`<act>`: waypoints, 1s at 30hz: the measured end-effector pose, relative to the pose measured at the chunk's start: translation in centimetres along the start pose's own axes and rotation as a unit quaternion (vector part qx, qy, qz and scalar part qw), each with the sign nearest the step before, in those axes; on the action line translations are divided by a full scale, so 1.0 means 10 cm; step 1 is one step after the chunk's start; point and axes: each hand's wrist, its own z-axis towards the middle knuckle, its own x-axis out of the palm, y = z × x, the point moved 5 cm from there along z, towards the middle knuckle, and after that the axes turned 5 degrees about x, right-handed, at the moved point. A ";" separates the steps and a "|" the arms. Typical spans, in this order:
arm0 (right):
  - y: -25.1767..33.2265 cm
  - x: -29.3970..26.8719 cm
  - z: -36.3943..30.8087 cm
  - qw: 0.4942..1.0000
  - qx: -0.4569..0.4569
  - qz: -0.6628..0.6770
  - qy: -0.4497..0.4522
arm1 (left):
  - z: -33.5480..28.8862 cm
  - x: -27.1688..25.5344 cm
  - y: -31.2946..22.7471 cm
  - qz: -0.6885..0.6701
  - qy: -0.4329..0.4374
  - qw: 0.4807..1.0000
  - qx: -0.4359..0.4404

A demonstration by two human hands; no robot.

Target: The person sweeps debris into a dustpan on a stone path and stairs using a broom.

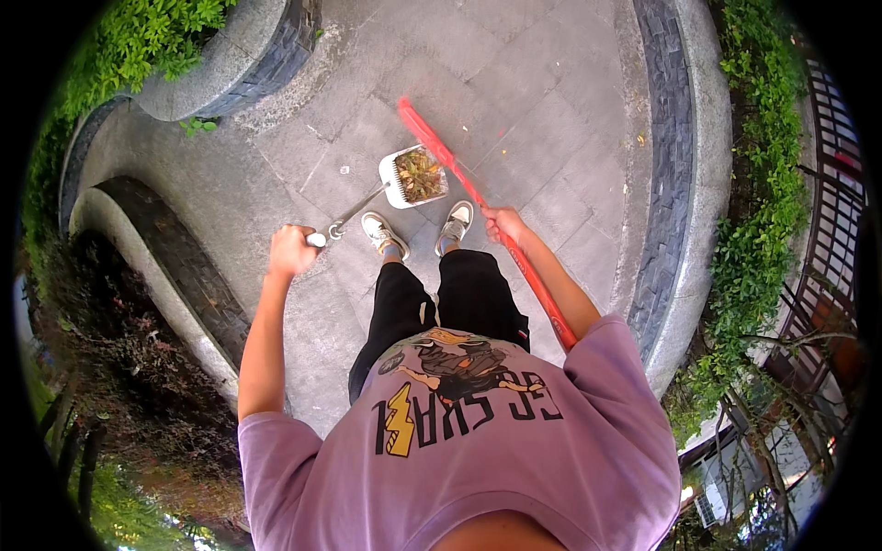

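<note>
One dustpan point(391, 187) is clamped in the left hand point(292, 250), one broom point(467, 183) in the right hand point(504, 224).

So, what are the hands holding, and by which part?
Left hand: the white dustpan, by the upper end of its handle. Right hand: the red broom, partway along its handle.

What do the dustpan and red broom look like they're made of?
Dustpan: probably smooth white plastic, with moulded-looking teeth. Its shaft: likely metal, slim, grey and smooth-looking. Red broom: perhaps plastic or coated metal, smooth and evenly coloured.
</note>
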 end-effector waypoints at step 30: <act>-0.14 0.13 -0.49 0.999 -0.006 0.010 0.036 | 0.05 0.00 0.01 0.031 -0.042 0.999 0.008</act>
